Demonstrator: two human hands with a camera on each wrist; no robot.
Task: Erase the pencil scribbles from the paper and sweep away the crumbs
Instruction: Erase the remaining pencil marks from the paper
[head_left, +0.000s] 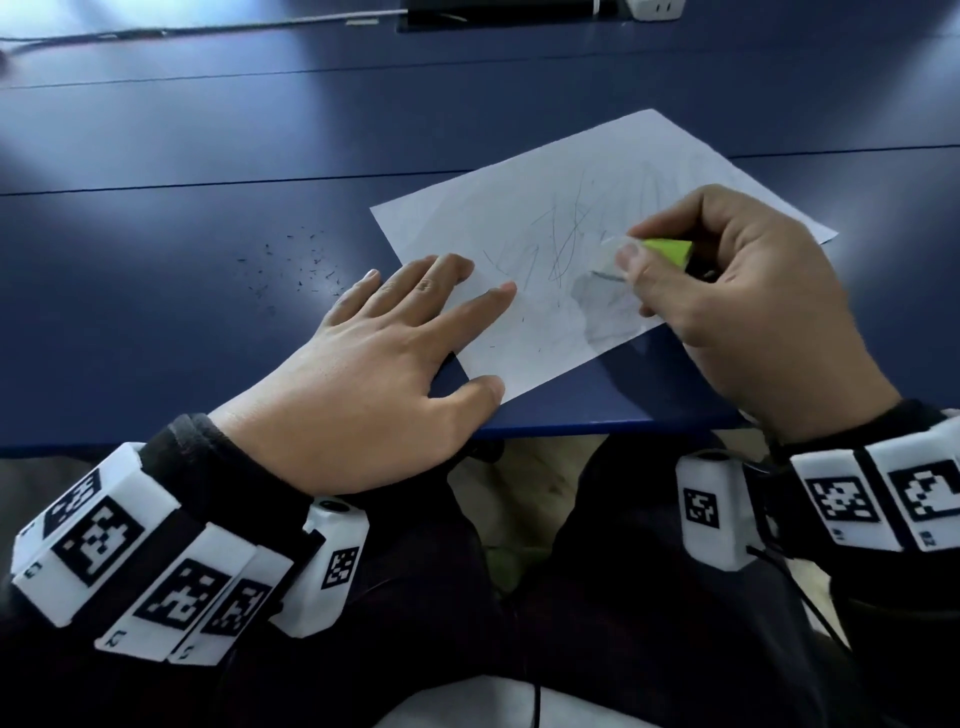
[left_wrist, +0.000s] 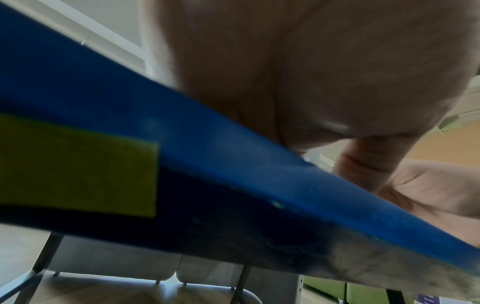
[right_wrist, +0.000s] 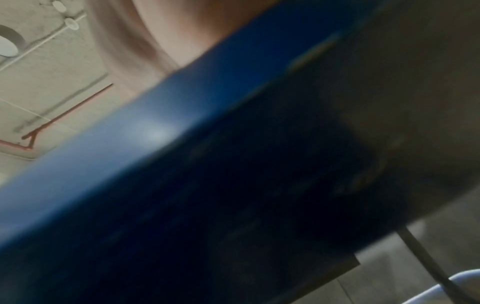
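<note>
Right hand (head_left: 748, 291) pinches a green-sleeved eraser (head_left: 657, 252) over the scribbles (head_left: 563, 244); left hand (head_left: 395, 358) lies flat pinning the paper (head_left: 519, 208) on the bench (head_left: 182, 156). Rubbing too hard could crumple it.

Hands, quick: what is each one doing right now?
Left hand: open, fingers flat on the paper.
Right hand: pinching the eraser over the scribbles.

Person's got black sleeves (head_left: 249, 467), both wrists w/ white blocky bands (head_left: 130, 561) covered in b&w square tag markers, small white cam box (head_left: 714, 509) under each, thin black cable on right.
</note>
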